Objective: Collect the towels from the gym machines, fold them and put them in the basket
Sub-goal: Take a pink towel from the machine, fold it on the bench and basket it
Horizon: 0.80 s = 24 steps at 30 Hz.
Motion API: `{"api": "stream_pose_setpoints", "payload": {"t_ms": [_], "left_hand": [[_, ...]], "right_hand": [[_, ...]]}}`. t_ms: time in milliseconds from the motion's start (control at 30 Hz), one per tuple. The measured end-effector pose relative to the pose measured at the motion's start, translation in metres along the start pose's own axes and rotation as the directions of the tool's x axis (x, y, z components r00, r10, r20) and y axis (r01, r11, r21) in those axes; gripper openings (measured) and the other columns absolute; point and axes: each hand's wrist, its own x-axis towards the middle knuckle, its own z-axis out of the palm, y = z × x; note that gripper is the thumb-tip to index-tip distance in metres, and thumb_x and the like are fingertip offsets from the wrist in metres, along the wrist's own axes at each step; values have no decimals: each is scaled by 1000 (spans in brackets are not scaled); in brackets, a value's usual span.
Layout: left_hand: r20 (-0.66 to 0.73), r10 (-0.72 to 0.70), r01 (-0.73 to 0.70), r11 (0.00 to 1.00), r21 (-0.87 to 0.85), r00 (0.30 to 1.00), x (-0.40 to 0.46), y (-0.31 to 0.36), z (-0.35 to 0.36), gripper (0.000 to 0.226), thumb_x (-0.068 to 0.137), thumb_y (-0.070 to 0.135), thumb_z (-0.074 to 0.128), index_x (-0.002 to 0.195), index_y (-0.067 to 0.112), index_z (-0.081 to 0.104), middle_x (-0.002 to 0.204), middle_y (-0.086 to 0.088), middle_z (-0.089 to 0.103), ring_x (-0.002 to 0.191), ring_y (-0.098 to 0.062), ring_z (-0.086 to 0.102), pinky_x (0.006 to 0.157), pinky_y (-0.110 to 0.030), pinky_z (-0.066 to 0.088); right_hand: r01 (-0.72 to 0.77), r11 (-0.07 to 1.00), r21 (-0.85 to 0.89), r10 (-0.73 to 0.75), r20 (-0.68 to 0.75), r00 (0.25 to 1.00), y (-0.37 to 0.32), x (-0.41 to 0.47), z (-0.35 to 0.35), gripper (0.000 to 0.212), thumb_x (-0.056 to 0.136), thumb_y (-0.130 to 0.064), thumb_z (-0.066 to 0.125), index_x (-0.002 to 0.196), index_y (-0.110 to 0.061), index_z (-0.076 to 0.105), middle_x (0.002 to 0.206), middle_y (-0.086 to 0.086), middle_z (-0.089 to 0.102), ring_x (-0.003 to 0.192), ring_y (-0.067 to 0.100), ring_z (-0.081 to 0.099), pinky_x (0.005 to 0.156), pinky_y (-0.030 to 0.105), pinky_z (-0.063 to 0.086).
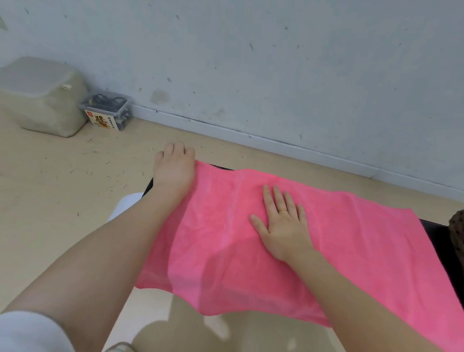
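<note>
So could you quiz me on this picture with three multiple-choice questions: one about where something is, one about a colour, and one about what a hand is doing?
1. Where does the small clear plastic box stand?
A. On the floor by the wall, beside the grey block
B. On the pink towel
C. In the person's left hand

2. What colour is the towel spread on the black bench?
A. White
B. Pink
C. Blue

3. What is the right hand doing?
A. Lying flat on the towel, fingers straight
B. Clenched in a fist in the air
C. Lifting the brown cloth

Answers:
1 A: the plastic box stands on the floor at the wall's foot, next to the grey block.
2 B: the towel over the black bench is bright pink.
3 A: the right hand rests palm down on the towel; the left hand is at its far corner.
</note>
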Motion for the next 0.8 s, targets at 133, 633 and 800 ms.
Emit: {"api": "stream_pose_setpoints", "payload": {"t_ms": [133,633,800], "left_hand": [[-103,-86,83,996,-31,991,10,-14,-3,27,90,3,39,114,-1,50,118,-24,47,115,-34,41,91,-43,30],[304,333,-302,942,-145,893,-108,142,16,71,95,56,20,150,16,-1,159,-7,-8,146,-21,-8,117,-39,-4],[255,438,-419,899,-126,862,-137,177,3,67,97,52,21,150,17,0,159,-4,-7,146,-20,-8,117,-38,-5]], "right_hand": [[59,998,35,-59,-4,998,-13,5,2,70,96,-55,24,150,-26,-10,160,-3,-9,147,17,-8,119,39,-4],[-235,972,-23,234,-52,971,131,-88,2,87,72,-65,-12,151,-28,-1,160,-3,-4,148,18,-2,118,39,-1],[-471,856,212,496,-82,864,199,-134,-4,57,100,-43,19,151,-17,15,160,4,8,147,23,6,120,42,3]]}}
